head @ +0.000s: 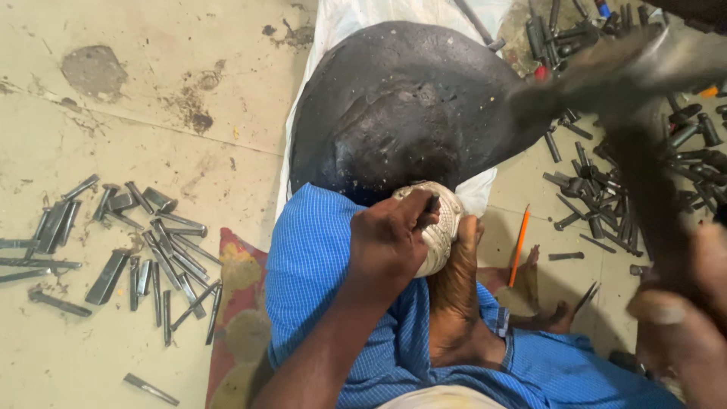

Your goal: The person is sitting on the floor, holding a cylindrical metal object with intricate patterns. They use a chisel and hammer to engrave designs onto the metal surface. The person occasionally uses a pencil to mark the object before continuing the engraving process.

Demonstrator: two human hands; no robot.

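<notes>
My left hand (390, 238) is closed around a small dark punch (432, 203), its tip set against a round silver piece with embossed patterns (448, 227). The silver piece rests between my foot (454, 291) and a large black dome (409, 106) in front of me. My right hand (681, 318), blurred at the lower right, grips the dark handle of a hammer (651, 197). The hammer's head is raised at the upper right, above and to the right of the silver piece. Blue checked cloth (318, 280) covers my legs.
Several metal punches and chisels (136, 250) lie scattered on the floor at the left. A denser pile of tools (606, 189) lies at the right beside an orange pencil (519, 246). A white sack (363, 15) lies under the dome. A patterned mat (235, 303) is beneath my leg.
</notes>
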